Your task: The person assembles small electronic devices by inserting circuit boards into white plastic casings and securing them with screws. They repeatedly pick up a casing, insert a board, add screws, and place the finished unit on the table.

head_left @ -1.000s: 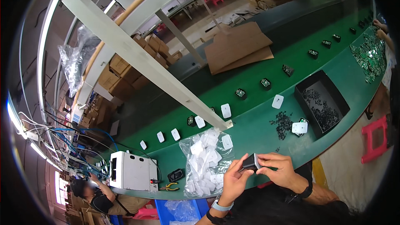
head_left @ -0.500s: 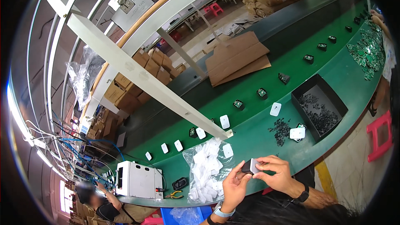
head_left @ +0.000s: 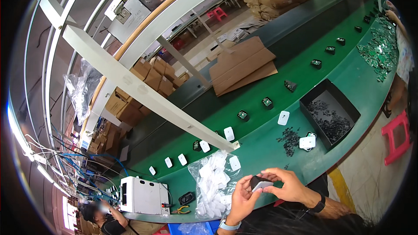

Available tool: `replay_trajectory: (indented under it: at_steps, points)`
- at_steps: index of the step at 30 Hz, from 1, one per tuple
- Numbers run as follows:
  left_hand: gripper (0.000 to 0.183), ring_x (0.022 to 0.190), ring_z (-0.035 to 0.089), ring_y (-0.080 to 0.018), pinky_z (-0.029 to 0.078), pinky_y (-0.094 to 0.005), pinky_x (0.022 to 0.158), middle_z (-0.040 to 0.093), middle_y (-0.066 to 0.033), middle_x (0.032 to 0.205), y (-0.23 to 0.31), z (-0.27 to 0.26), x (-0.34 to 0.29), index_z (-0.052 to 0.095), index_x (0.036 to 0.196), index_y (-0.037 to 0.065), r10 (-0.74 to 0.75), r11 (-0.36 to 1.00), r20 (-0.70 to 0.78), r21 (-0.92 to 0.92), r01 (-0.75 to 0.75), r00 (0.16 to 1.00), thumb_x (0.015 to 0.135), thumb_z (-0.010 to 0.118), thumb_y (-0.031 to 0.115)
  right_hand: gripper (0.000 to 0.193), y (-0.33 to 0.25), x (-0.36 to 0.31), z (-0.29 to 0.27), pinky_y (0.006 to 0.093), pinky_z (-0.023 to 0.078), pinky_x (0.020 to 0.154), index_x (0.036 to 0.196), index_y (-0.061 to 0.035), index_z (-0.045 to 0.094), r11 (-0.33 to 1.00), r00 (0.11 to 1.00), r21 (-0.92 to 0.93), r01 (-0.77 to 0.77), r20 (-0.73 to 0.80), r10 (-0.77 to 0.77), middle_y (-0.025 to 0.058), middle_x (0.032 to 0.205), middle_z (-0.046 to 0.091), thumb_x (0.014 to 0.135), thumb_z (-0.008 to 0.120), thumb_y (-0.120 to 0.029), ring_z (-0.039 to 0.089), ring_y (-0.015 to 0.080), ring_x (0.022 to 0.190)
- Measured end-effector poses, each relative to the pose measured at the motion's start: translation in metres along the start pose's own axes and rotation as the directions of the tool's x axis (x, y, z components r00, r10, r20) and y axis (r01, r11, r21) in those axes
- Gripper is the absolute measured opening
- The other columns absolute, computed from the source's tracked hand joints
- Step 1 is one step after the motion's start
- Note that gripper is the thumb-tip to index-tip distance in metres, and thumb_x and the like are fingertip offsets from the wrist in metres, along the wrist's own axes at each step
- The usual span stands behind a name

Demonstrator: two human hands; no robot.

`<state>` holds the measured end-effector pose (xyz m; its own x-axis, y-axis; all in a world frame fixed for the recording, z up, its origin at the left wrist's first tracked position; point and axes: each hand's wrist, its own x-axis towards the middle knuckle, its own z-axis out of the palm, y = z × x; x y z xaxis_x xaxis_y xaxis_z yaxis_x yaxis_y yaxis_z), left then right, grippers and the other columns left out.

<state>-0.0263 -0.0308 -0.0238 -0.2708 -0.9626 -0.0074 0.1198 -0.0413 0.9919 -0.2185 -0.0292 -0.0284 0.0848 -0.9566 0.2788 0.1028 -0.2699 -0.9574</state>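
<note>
A small black plastic housing with a pale cover plate (head_left: 261, 184) is held between both hands, in front of my body at the near table edge. My left hand (head_left: 243, 198) grips its left side with thumb and fingers. The fingers and thumb of my right hand (head_left: 287, 186) are closed on its right side. Left of my hands lies a clear plastic bag of white cover plates (head_left: 213, 182). Beyond them, a white plate with wires attached (head_left: 307, 142) rests near a pile of small black parts (head_left: 289, 141).
A black open box (head_left: 329, 117) holds many small black parts. Black housings with circuit boards (head_left: 267, 102) and white plates (head_left: 182, 159) line the green belt. A slanted white post (head_left: 152, 91) crosses the view. Pliers (head_left: 181, 210) lie beside a white machine (head_left: 143, 196); other people sit at both ends.
Both hands have turned the housing, so its pale plate now faces lower and toward me. The whole view has shifted slightly.
</note>
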Motion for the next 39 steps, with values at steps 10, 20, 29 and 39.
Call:
replay_trajectory:
  at_steps: [10, 20, 29, 39]
  points:
    - [0.050, 0.119, 0.063, -0.0243, 0.053, -0.0333, 0.100, 0.061, -0.0205, 0.133, -0.012, -0.009, -0.001, 0.050, 0.142, -0.005, -0.030, 0.996, 0.047, 0.080, 0.026, 0.998, 0.094, 0.066, -0.005, 0.049, 0.008, -0.001, 0.002, 0.0320, 0.055, 0.081, 0.127, -0.0092, 0.067, 0.969, 0.994, -0.242, 0.051, 0.111, -0.024, 0.0108, 0.109, 0.070, 0.080, 0.082, -0.008, 0.069, 0.0233, 0.090]
    - [0.043, 0.105, 0.070, -0.0232, 0.058, -0.0343, 0.093, 0.069, -0.0205, 0.119, -0.019, -0.032, -0.006, 0.062, 0.130, -0.007, 0.046, 0.975, -0.044, 0.220, -0.035, 0.998, 0.088, 0.072, -0.008, 0.042, 0.018, 0.022, 0.014, 0.0314, 0.057, 0.079, 0.122, -0.0075, 0.070, 0.977, 0.964, -0.214, 0.011, 0.261, 0.046, 0.0112, 0.103, 0.073, 0.082, 0.083, -0.013, 0.071, 0.0206, 0.087]
    - [0.043, 0.103, 0.071, -0.0228, 0.058, -0.0335, 0.092, 0.070, -0.0197, 0.118, -0.030, -0.055, 0.001, 0.063, 0.131, -0.004, 0.023, 0.990, -0.069, 0.142, -0.013, 0.997, 0.088, 0.071, -0.007, 0.039, 0.047, 0.024, 0.035, 0.0309, 0.057, 0.083, 0.122, -0.0022, 0.068, 0.977, 0.954, -0.065, -0.204, 0.211, 0.213, 0.0110, 0.110, 0.073, 0.085, 0.080, -0.004, 0.070, 0.0165, 0.091]
    - [0.048, 0.106, 0.069, -0.0288, 0.055, -0.0343, 0.090, 0.069, -0.0162, 0.116, -0.030, -0.065, 0.020, 0.049, 0.142, -0.003, 0.081, 0.961, -0.197, 0.274, -0.025, 0.977, 0.099, 0.064, 0.013, 0.040, 0.092, 0.141, 0.007, 0.0339, 0.058, 0.088, 0.122, -0.0026, 0.061, 0.948, 0.946, -0.237, -0.212, 0.193, 0.260, 0.0095, 0.113, 0.070, 0.085, 0.068, 0.010, 0.069, 0.0182, 0.103]
